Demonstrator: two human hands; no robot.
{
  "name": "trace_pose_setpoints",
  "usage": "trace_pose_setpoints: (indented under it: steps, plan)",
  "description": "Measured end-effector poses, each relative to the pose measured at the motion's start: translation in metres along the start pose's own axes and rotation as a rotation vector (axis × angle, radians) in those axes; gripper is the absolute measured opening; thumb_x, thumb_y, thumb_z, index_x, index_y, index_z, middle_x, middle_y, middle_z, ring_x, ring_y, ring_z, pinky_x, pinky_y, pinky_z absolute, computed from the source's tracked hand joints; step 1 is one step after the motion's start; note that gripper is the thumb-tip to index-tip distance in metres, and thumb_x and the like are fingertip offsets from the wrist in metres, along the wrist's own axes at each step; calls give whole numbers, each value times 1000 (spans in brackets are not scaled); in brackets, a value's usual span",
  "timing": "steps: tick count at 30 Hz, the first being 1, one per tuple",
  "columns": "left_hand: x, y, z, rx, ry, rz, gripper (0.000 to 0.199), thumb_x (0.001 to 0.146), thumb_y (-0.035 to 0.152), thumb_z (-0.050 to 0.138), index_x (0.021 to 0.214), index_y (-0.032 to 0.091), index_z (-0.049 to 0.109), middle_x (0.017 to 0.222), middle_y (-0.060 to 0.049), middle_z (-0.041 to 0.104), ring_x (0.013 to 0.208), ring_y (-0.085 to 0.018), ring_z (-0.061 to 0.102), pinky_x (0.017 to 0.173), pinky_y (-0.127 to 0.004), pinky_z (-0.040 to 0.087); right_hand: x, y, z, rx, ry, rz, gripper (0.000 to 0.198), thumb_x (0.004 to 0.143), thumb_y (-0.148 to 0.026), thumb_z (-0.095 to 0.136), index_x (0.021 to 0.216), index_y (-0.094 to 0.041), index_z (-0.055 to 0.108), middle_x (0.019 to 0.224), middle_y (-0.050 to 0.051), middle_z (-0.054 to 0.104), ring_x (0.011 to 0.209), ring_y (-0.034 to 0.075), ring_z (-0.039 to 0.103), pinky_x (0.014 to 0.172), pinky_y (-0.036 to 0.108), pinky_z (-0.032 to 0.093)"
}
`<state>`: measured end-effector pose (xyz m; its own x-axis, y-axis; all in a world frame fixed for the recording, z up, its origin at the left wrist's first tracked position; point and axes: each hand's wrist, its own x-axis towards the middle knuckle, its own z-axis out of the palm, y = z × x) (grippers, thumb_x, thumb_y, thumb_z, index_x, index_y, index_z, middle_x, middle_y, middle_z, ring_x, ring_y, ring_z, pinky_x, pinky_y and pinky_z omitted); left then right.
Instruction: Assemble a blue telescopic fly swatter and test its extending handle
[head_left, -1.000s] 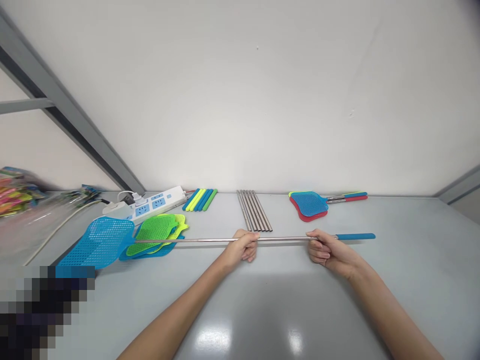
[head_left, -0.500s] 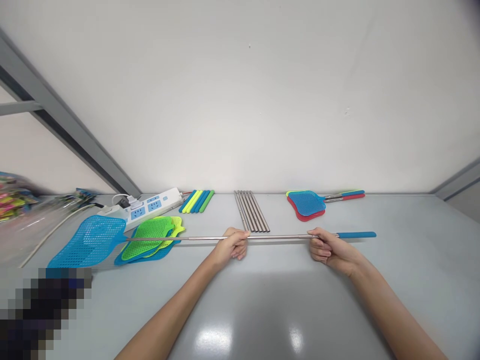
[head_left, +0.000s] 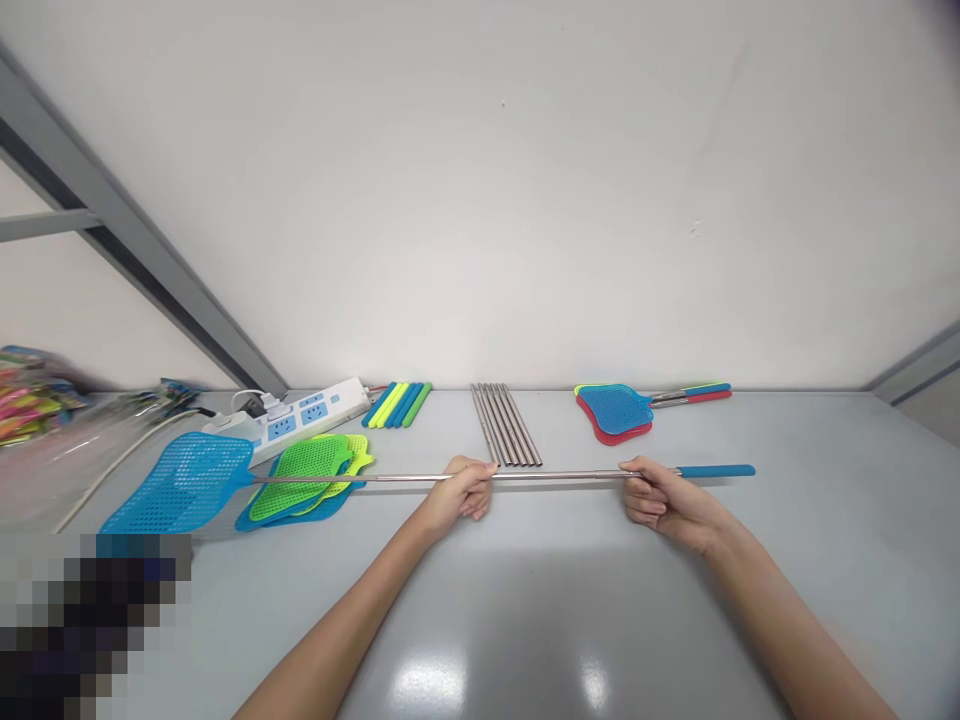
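Stretched level across the view is a fly swatter (head_left: 559,475) with a long telescopic metal rod, a blue mesh head (head_left: 180,482) at the left and a blue grip (head_left: 716,470) at the right. My left hand (head_left: 465,490) is closed around the rod near its middle. My right hand (head_left: 660,503) closes on the rod just left of the blue grip. Behind the rod, several metal tubes (head_left: 514,430) lie side by side. Loose green, yellow and blue swatter heads (head_left: 304,480) lie stacked under the rod's left part.
Several coloured grips (head_left: 397,405) lie beside a white power strip (head_left: 330,410) with a plug in it. Whole swatters (head_left: 619,410) are stacked at the back right. Bagged colourful items (head_left: 45,400) sit at far left. A wall (head_left: 525,200) bounds the grey table (head_left: 540,600).
Both hands keep their hold on the swatter's rod, almost unmoved. The whole view has shifted slightly.
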<state>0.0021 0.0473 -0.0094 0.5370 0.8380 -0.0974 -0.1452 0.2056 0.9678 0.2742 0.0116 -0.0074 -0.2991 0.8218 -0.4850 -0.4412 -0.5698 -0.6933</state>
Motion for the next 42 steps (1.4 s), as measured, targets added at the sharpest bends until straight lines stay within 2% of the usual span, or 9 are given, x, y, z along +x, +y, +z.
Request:
trace_pose_setpoints:
  steps: [42]
  plan:
    - [-2,6,-10,46,5,-9,44,72,31,45,37,19,21,27,7,24,28,-5,25,39,-23,30,-4,-5,2,-46,34,-28,38,70,-28,54,43,-18,28,41,-9,14,37,5,12,38,23,19]
